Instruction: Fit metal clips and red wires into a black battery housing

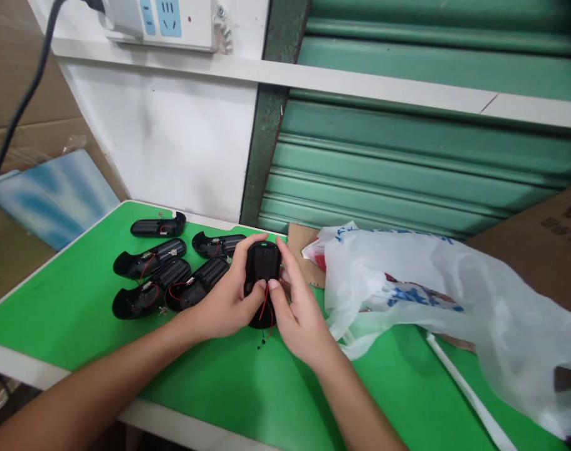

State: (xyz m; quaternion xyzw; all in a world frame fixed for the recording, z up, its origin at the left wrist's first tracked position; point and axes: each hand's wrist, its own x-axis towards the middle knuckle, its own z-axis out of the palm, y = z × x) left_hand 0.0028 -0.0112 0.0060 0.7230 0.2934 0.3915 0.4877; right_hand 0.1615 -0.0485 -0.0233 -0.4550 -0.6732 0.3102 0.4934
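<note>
Between my two hands is a black plastic housing (pixel 265 262) with a hollow inner side facing me. My left hand (pixel 235 291) grips its left edge, and my right hand (pixel 297 300) grips its right edge. Both thumbs press near its lower middle, beside a red wire (pixel 264 307) that hangs down. Under the thumbs a rounded black end (pixel 261 321) shows, with small dark bits below it. Left of my hands lie several similar black housings with red wires, such as one at the back (pixel 156 227) and one nearer (pixel 139 300).
The green tabletop (pixel 210 382) has a white edge. A white plastic bag (pixel 407 269) lies right of my hands on brown cardboard (pixel 301 250), with a white strip (pixel 468 388) in front. A power strip (pixel 165 22) with a black cable (pixel 26 94) sits above. A green shutter (pixel 383 163) stands behind.
</note>
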